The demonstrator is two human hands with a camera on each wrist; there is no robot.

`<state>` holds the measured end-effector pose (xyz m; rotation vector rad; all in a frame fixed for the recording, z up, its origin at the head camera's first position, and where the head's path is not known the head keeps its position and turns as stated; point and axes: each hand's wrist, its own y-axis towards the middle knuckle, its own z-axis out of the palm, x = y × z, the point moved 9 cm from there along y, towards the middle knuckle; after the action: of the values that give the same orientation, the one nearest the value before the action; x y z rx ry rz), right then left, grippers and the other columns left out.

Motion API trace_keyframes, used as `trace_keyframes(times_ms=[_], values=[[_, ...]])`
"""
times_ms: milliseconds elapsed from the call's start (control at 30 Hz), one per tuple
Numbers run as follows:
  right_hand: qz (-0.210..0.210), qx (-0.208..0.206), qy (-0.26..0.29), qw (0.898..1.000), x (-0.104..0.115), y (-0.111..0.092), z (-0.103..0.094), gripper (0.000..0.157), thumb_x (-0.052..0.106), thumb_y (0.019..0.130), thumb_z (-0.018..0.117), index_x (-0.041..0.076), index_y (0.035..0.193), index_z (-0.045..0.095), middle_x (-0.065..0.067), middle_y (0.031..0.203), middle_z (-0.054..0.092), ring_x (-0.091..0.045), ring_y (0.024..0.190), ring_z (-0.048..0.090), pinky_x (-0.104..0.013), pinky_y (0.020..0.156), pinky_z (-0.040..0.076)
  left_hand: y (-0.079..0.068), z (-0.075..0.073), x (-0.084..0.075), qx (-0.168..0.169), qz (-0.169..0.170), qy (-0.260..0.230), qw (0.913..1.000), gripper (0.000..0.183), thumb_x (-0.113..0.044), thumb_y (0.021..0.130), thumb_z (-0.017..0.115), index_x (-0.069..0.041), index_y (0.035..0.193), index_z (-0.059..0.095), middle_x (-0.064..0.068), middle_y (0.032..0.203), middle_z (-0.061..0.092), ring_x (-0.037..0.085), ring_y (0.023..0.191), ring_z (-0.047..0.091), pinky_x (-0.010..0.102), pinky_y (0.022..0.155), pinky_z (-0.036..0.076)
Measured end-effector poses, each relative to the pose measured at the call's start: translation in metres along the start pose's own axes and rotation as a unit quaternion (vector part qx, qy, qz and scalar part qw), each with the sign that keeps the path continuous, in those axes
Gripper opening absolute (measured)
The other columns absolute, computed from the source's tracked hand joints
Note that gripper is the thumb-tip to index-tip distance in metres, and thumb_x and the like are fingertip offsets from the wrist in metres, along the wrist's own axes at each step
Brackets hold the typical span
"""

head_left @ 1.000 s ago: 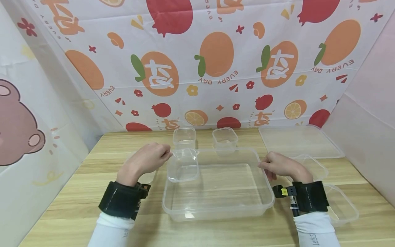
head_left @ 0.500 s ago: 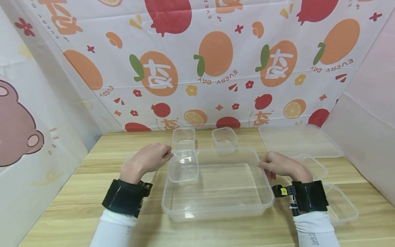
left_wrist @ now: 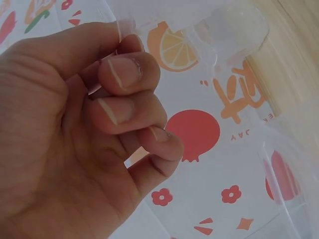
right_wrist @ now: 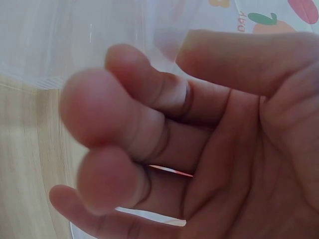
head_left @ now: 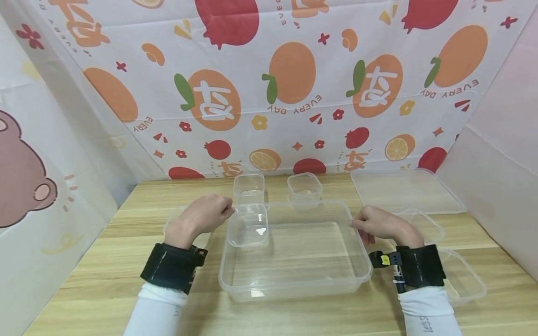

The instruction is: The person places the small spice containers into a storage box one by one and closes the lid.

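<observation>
Head view: the left hand [head_left: 199, 218] pinches the rim of a small tub [head_left: 248, 228] at about its ten o'clock corner. The tub sits at the ten o'clock corner of the big box [head_left: 294, 287]; whether its base touches the box floor, I cannot tell. The right hand [head_left: 380, 225] nips the box rim at two o'clock. The step looks like placing the tub while steadying the box; next calls for seating it flat, then freeing the left fingers without dragging it. A second tub [head_left: 249, 186] stands toward eleven o'clock, a third tub [head_left: 304, 187] toward twelve. "EVERY DAY" reads on the patterned cloth [head_left: 260, 98]; its white characters I cannot make out. The right sleeve [head_left: 428, 310] shows part of "Let's".

Left wrist view: thumb and forefinger grip clear plastic, other fingers curled.

Right wrist view: blurred fingers curl narrowly by the box wall; "DAY" shows at one o'clock.
</observation>
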<state>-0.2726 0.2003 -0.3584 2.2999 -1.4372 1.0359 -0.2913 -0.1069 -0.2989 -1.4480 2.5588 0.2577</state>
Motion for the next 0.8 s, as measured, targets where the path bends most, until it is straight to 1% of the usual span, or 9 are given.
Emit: trace_keyframes(times_ms=[133,300,433,667,800], values=[[0.0,0.0,-0.003,1.0,0.0,0.0,-0.001,0.038,0.015,0.092,0.049,0.006,0.056,0.057,-0.002,0.047,0.052,-0.016,0.043,0.049,-0.028,0.045,0.042,0.003,0.002,0.002,-0.001,0.002,0.003,1.0,0.013,-0.013,0.086,0.059,-0.008,0.074,0.059,-0.001,0.053,0.036,0.014,0.049,0.039,0.028,0.049,0.034],[0.006,0.001,-0.001,1.0,-0.001,0.0,0.0,0.038,0.016,0.092,0.049,0.006,0.056,0.057,-0.002,0.047,0.052,-0.016,0.043,0.049,-0.028,0.045,0.041,0.005,0.004,0.005,0.0,-0.004,0.004,1.0,0.01,-0.015,0.085,0.061,-0.008,0.077,0.061,0.0,0.053,0.04,0.014,0.05,0.041,0.028,0.049,0.036],[0.011,0.0,0.0,1.0,-0.002,0.0,0.0,0.038,0.016,0.092,0.049,0.006,0.056,0.056,-0.002,0.048,0.052,-0.015,0.043,0.049,-0.028,0.045,0.04,0.008,0.007,0.006,-0.006,0.001,0.015,0.9999,0.01,-0.015,0.084,0.061,-0.009,0.076,0.062,0.0,0.053,0.043,0.014,0.05,0.042,0.028,0.049,0.037],[0.008,0.001,0.0,1.0,-0.001,-0.001,0.0,0.039,0.016,0.092,0.049,0.005,0.056,0.057,-0.002,0.047,0.051,-0.015,0.042,0.047,-0.026,0.044,0.038,0.011,0.01,0.01,-0.01,-0.001,0.02,0.9997,0.012,-0.015,0.083,0.063,-0.011,0.072,0.061,-0.001,0.053,0.042,0.014,0.05,0.041,0.028,0.049,0.036],[0.007,0.002,-0.001,1.0,-0.001,-0.001,0.0,0.038,0.014,0.092,0.048,0.005,0.056,0.056,-0.001,0.047,0.05,-0.014,0.043,0.047,-0.027,0.045,0.038,0.011,0.012,0.01,-0.01,-0.001,0.021,0.9997,0.012,-0.016,0.083,0.062,-0.011,0.072,0.06,-0.001,0.052,0.042,0.014,0.05,0.041,0.028,0.049,0.036]])
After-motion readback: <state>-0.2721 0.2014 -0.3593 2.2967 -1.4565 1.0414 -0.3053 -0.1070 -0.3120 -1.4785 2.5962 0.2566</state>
